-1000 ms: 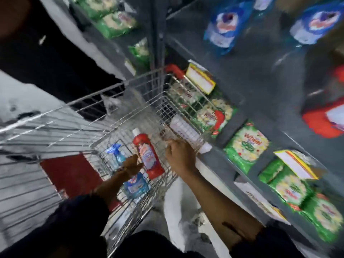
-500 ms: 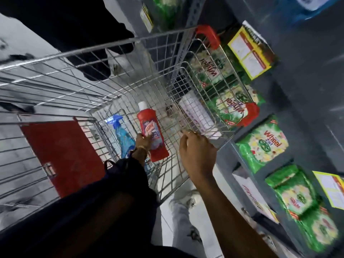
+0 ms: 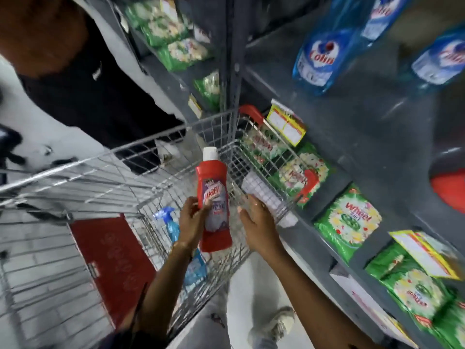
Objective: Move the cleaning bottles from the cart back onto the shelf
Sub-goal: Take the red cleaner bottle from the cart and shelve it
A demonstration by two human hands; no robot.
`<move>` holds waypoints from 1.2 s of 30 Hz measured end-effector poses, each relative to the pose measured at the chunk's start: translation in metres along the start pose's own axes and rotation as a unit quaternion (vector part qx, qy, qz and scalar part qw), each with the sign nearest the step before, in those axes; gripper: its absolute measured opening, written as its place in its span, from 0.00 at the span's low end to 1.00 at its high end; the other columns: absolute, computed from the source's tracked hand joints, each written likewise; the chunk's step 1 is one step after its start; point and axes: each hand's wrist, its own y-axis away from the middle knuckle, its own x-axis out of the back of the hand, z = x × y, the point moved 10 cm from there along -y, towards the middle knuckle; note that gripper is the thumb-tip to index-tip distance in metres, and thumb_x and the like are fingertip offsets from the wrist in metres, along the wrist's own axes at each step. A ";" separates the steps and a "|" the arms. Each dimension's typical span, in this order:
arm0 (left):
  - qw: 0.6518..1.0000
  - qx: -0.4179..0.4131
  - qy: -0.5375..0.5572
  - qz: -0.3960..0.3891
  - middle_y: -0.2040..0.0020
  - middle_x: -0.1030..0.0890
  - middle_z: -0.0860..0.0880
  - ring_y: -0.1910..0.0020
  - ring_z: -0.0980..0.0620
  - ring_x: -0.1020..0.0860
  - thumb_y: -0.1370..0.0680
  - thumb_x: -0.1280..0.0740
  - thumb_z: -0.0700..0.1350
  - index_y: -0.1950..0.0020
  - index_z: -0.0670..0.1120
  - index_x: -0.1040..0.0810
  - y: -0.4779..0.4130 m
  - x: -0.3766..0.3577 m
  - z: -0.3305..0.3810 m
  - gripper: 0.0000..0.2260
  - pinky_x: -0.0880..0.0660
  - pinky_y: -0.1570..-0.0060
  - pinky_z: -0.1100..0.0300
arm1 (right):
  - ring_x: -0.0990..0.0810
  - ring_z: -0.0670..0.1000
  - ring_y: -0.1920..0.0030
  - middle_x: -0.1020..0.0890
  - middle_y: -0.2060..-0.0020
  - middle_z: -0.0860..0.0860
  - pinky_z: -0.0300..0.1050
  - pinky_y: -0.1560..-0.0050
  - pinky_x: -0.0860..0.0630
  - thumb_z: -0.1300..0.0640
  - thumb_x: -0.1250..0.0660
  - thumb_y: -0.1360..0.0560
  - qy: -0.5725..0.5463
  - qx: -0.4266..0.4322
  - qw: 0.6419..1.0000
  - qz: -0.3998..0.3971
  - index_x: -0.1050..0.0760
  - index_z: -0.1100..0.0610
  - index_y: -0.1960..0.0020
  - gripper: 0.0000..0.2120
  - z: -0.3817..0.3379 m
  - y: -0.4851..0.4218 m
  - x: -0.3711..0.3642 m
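Observation:
My left hand [image 3: 192, 220] grips a red cleaning bottle [image 3: 214, 197] with a white cap and holds it upright above the wire cart [image 3: 141, 157]. Just to its right, my right hand [image 3: 256, 220] hovers with fingers spread over the cart's right rim, holding nothing. A blue spray bottle [image 3: 173, 227] lies inside the cart, partly hidden behind my left wrist. The grey shelf [image 3: 357, 137] rises on the right.
Blue Colin pouches [image 3: 319, 56] sit on the upper shelf, green detergent packs [image 3: 349, 220] on the lower ones. Yellow price tags [image 3: 286, 124] stick out from the shelf edges. A second person in dark clothes [image 3: 95, 91] stands beyond the cart. The cart has a red flap [image 3: 113, 263].
My left hand has lifted the red bottle up out of the cart. My right hand let go of the cart's rim and opened.

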 end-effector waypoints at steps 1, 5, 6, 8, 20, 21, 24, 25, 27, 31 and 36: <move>1.000 -0.022 0.006 -0.015 0.49 0.19 0.41 0.53 0.44 0.18 0.22 0.35 0.44 0.48 0.42 0.27 0.015 -0.006 0.023 0.07 0.19 0.61 0.59 | 0.34 0.53 0.29 0.32 0.28 0.54 0.43 0.34 0.36 0.53 0.42 0.20 -0.070 -0.025 0.997 -0.025 0.39 0.55 0.27 0.22 0.002 0.005 0.001; 0.990 -0.110 0.047 -0.074 0.55 0.15 0.45 0.60 0.53 0.17 0.23 0.35 0.40 0.50 0.43 0.23 0.091 -0.036 0.112 0.03 0.21 0.65 0.66 | 0.27 0.51 0.43 0.26 0.41 0.53 0.47 0.46 0.30 0.47 0.42 0.21 -0.253 -0.058 0.964 -0.060 0.33 0.56 0.31 0.22 -0.006 0.041 0.030; 0.986 -0.121 0.058 -0.096 0.58 0.15 0.48 0.62 0.56 0.17 0.24 0.34 0.40 0.51 0.43 0.22 0.109 -0.045 0.126 0.04 0.22 0.67 0.68 | 0.24 0.53 0.45 0.24 0.43 0.54 0.48 0.49 0.28 0.47 0.41 0.22 -0.300 -0.057 0.951 -0.053 0.30 0.56 0.33 0.21 -0.009 0.050 0.040; 0.977 -0.135 0.072 -0.149 0.62 0.13 0.50 0.65 0.58 0.17 0.26 0.33 0.42 0.50 0.41 0.22 0.150 -0.071 0.148 0.07 0.23 0.70 0.70 | 0.19 0.54 0.46 0.17 0.46 0.54 0.47 0.51 0.21 0.48 0.39 0.24 -0.362 -0.026 0.932 -0.030 0.23 0.54 0.40 0.17 -0.017 0.075 0.073; 0.909 -0.117 -0.072 -0.394 0.52 0.15 0.45 0.60 0.55 0.18 0.21 0.38 0.40 0.44 0.42 0.21 0.281 -0.215 0.123 0.09 0.21 0.65 0.64 | 0.18 0.55 0.50 0.15 0.51 0.53 0.54 0.48 0.23 0.50 0.36 0.29 -0.416 -0.007 0.899 0.137 0.21 0.58 0.45 0.17 0.066 0.218 0.232; 0.904 -0.123 -0.085 -0.401 0.51 0.15 0.43 0.59 0.54 0.17 0.21 0.38 0.40 0.43 0.41 0.21 0.286 -0.222 0.123 0.09 0.20 0.64 0.63 | 0.18 0.54 0.50 0.15 0.51 0.53 0.53 0.50 0.22 0.50 0.36 0.29 -0.418 -0.005 0.897 0.146 0.21 0.58 0.45 0.17 0.071 0.224 0.237; 0.890 -0.124 -0.118 -0.423 0.43 0.18 0.37 0.52 0.47 0.18 0.20 0.39 0.39 0.39 0.37 0.24 0.306 -0.248 0.119 0.12 0.18 0.55 0.58 | 0.16 0.52 0.51 0.15 0.51 0.53 0.49 0.53 0.19 0.52 0.36 0.26 -0.425 0.012 0.886 0.182 0.22 0.59 0.43 0.16 0.087 0.246 0.254; 0.886 -0.120 -0.122 -0.432 0.43 0.18 0.37 0.50 0.44 0.18 0.20 0.39 0.40 0.39 0.38 0.25 0.312 -0.258 0.117 0.12 0.18 0.53 0.55 | 0.16 0.51 0.51 0.15 0.52 0.52 0.49 0.52 0.19 0.54 0.37 0.25 -0.424 0.017 0.884 0.198 0.22 0.58 0.44 0.13 0.093 0.253 0.262; 0.875 -0.129 -0.131 -0.447 0.43 0.18 0.38 0.48 0.41 0.18 0.21 0.38 0.40 0.39 0.39 0.25 0.324 -0.278 0.117 0.12 0.18 0.55 0.54 | 0.17 0.52 0.52 0.14 0.54 0.51 0.50 0.52 0.20 0.55 0.38 0.24 -0.417 0.034 0.878 0.233 0.21 0.57 0.45 0.11 0.101 0.264 0.279; 0.841 -0.207 -0.136 -0.481 0.48 0.18 0.42 0.51 0.50 0.21 0.21 0.38 0.37 0.41 0.39 0.25 0.344 -0.335 0.140 0.10 0.19 0.59 0.61 | 0.17 0.49 0.55 0.14 0.56 0.50 0.45 0.56 0.20 0.55 0.39 0.25 -0.405 0.100 0.862 0.289 0.22 0.60 0.42 0.15 0.103 0.280 0.330; 0.800 -0.292 -0.124 -0.510 0.48 0.20 0.42 0.48 0.47 0.24 0.21 0.39 0.33 0.44 0.44 0.25 0.355 -0.422 0.158 0.10 0.25 0.47 0.41 | 0.18 0.49 0.55 0.15 0.55 0.49 0.52 0.52 0.22 0.59 0.40 0.21 -0.393 0.115 0.837 0.363 0.24 0.58 0.39 0.13 0.130 0.278 0.403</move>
